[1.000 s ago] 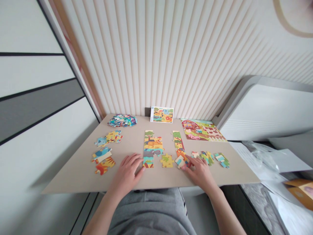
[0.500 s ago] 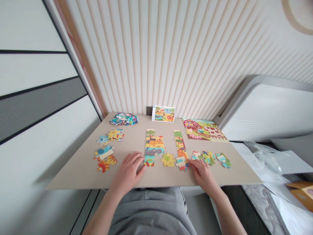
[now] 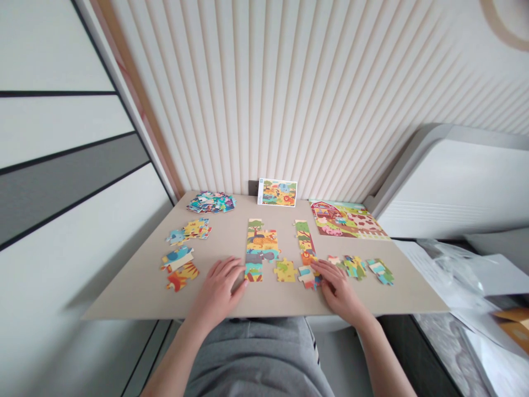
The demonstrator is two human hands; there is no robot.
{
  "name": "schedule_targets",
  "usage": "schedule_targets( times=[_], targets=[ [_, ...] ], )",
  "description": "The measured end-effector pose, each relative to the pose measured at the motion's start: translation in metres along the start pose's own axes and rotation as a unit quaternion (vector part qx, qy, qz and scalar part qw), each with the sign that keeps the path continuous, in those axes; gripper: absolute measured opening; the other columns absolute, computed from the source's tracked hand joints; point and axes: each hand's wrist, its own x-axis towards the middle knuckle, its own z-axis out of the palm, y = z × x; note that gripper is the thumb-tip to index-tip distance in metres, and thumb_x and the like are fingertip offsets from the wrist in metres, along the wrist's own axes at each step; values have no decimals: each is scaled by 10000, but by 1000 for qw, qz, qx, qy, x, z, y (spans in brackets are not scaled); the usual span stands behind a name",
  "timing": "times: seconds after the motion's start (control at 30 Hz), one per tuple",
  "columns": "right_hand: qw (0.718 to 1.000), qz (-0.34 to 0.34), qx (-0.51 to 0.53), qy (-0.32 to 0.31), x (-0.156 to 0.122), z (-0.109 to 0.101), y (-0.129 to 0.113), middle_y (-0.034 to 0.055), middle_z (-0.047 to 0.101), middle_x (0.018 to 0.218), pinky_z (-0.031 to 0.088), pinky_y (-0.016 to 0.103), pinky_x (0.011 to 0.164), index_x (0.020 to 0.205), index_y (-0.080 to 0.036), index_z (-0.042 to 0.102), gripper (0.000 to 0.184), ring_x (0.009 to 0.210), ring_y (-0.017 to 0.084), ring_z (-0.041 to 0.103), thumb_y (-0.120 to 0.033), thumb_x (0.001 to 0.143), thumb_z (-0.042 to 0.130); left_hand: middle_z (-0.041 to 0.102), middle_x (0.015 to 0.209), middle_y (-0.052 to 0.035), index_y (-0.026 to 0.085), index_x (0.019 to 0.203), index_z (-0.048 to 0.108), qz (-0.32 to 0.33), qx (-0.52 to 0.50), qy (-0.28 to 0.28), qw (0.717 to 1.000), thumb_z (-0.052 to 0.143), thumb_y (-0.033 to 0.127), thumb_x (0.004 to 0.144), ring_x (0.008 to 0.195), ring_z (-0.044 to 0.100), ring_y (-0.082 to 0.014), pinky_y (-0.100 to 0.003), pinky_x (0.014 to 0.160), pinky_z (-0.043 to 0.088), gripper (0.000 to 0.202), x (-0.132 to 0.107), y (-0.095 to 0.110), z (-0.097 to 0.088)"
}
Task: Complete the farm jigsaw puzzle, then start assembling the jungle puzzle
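Observation:
My left hand (image 3: 220, 288) lies flat on the table with its fingers a little apart. Its fingertips are beside the lower left edge of a joined puzzle section (image 3: 262, 241) showing a tree, a hippo and a crocodile. My right hand (image 3: 339, 286) rests with fingers stretched out across the lower end of a joined puzzle strip (image 3: 305, 240) with a tree and a lion, hiding part of it. Close to its thumb is a loose puzzle piece (image 3: 306, 275) in blue, white and red. A yellow puzzle piece (image 3: 285, 271) lies alone between section and strip.
Loose pieces (image 3: 182, 271) lie in groups at left, and more pieces (image 3: 354, 267) at right. Behind are a blue-purple pile of pieces (image 3: 211, 202), an upright picture card (image 3: 277, 192) against the wall and a farm picture (image 3: 349, 219). The table (image 3: 136, 298) ends before my body.
My right hand's fingers have shifted slightly up and left, stretching flatter over the strip's lion end. The left hand has stayed in place, and the view has moved a little.

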Motion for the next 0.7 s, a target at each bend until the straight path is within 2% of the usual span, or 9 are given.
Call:
schedule_targets(
  times=[0.13,0.3,0.47,0.7],
  targets=[
    [1000,-9,-14,-18,0,-4,-6,81,612,1451,378,576,1164,1435,-285,581,552,1393,290,503,-152,908,483,642,1360,-81,251,1236,644,-1,-2,4,1000,559,307,983,1334,542,-290,-522,1166,419,272,0,0,0],
    [999,-16,-49,3,1,-5,-15,95,644,1383,390,583,1147,1361,-299,636,464,1302,304,569,-234,906,571,639,1365,-81,255,1243,637,1,0,0,1000,560,314,988,1337,540,-291,-530,1166,418,273,-1,-1,2],
    [998,-10,-62,24,1,-3,-17,96,670,1330,438,548,1106,1341,-299,647,409,1254,301,602,-312,935,601,645,1351,-90,253,1237,645,2,0,10,1000,561,313,984,1319,553,-292,-530,1160,424,273,-1,-1,2],
    [997,8,-78,24,-1,-2,-18,73,658,1364,439,516,1108,1372,-304,617,402,1276,288,585,-358,974,604,642,1354,-86,252,1246,639,1,-1,5,1000,559,304,982,1332,543,-287,-523,1166,419,281,-1,-2,3]
  ],
)
